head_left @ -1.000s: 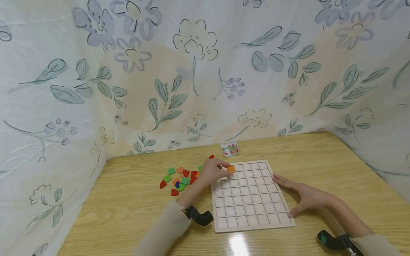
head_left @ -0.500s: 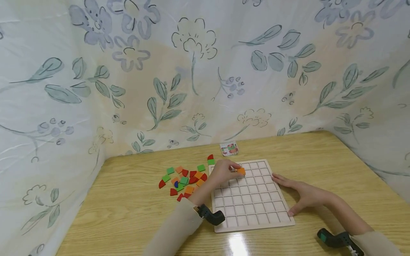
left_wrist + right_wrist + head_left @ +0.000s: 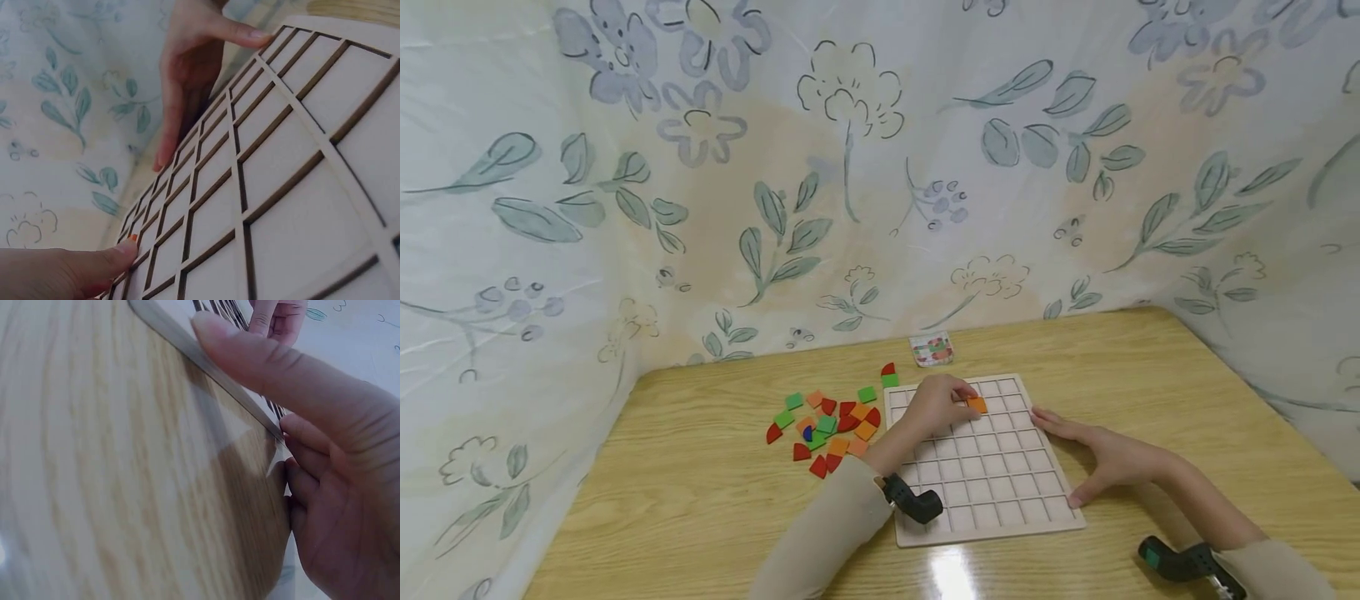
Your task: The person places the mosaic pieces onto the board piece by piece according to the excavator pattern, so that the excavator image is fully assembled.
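A pale wooden grid board lies on the table. Over its back rows, my left hand pinches an orange square tile between thumb and fingers, low at the grid. Only a sliver of the tile shows past the thumb in the left wrist view. Along the board's right edge rests my right hand, its thumb near the front corner and its fingers spread further back. In the right wrist view, the right thumb lies at the board's rim while the other fingers reach along the side.
Loose green, red and orange tiles are scattered left of the board, with one dark blue piece among them. Behind the board lies a small card with a coloured pattern. A floral cloth hangs around the table.
My left hand has moved to the right across the board's back rows with the orange tile, uncovering more loose tiles on the left. My right hand stays at the board's edge.
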A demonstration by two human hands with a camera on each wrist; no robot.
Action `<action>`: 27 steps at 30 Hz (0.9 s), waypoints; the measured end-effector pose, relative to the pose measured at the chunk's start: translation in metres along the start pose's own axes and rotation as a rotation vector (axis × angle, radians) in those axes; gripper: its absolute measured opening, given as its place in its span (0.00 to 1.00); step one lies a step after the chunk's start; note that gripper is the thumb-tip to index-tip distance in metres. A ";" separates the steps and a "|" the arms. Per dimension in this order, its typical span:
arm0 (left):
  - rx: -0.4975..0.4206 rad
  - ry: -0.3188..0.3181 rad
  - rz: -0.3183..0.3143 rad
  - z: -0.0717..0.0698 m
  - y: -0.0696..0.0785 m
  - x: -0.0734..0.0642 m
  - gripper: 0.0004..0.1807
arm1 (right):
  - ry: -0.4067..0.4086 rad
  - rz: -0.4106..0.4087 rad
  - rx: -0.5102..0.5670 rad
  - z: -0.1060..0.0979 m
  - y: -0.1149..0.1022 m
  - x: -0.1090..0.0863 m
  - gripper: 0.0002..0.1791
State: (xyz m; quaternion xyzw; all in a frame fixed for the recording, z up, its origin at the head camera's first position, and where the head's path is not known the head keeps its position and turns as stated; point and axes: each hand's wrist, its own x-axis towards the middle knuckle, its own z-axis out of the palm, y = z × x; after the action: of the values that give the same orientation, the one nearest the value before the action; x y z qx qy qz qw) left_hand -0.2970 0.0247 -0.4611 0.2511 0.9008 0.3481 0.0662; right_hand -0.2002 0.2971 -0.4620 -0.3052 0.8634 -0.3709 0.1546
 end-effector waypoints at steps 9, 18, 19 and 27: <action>-0.053 -0.027 -0.032 -0.004 0.003 0.000 0.12 | 0.005 -0.010 -0.013 0.000 0.001 0.001 0.60; -0.038 -0.024 0.015 -0.003 -0.001 0.000 0.17 | 0.019 -0.035 0.035 0.004 0.006 0.001 0.59; -0.047 -0.017 0.018 -0.004 -0.001 0.000 0.17 | 0.023 -0.037 0.037 0.004 0.006 0.001 0.59; -0.138 0.043 -0.011 -0.026 -0.012 -0.019 0.15 | 0.008 -0.021 0.055 0.002 0.004 -0.001 0.59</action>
State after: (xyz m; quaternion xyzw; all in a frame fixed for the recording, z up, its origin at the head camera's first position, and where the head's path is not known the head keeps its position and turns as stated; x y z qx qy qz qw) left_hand -0.2931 -0.0082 -0.4503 0.2336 0.8771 0.4144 0.0660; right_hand -0.1998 0.2986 -0.4665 -0.3083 0.8502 -0.3974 0.1557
